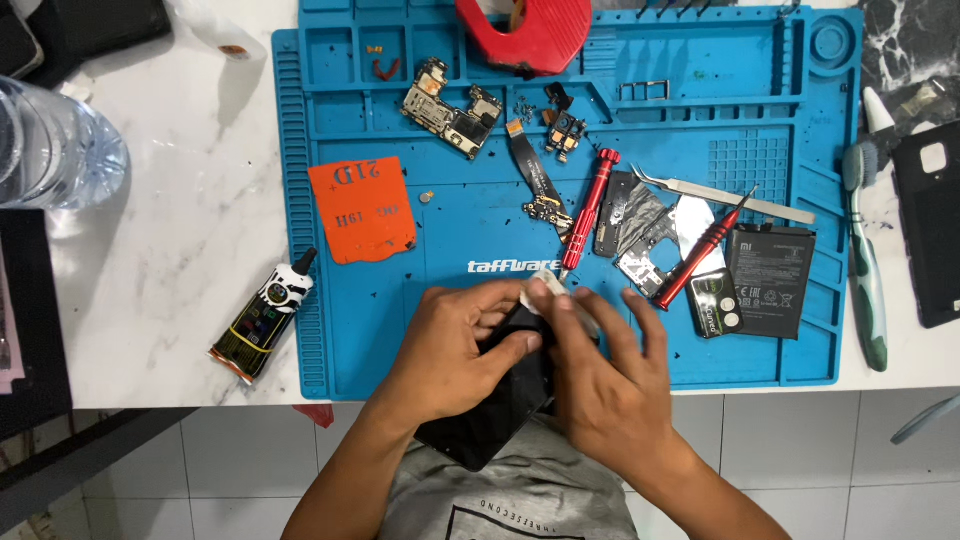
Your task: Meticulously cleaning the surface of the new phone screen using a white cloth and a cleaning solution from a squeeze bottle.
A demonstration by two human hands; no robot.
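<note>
**Bright, even light over the bench**

Soft, strong light is falling from above and slightly to the right, and the white marble table [170,250] is glowing close to washed out at its top edge. Shadows are lying short and soft: the clear bottle [55,145] is throwing a pale grey patch to its right, and the glue tube [262,318] is casting a thin dark edge. The blue mat [330,340] is showing flat colour with hardly any glare. The tweezers [725,192] are catching a dull gleam. Both hands, the left hand [450,350] and the right hand [605,385], are looking slightly smeared at the fingertips. The corners are bending faintly outward.
</note>
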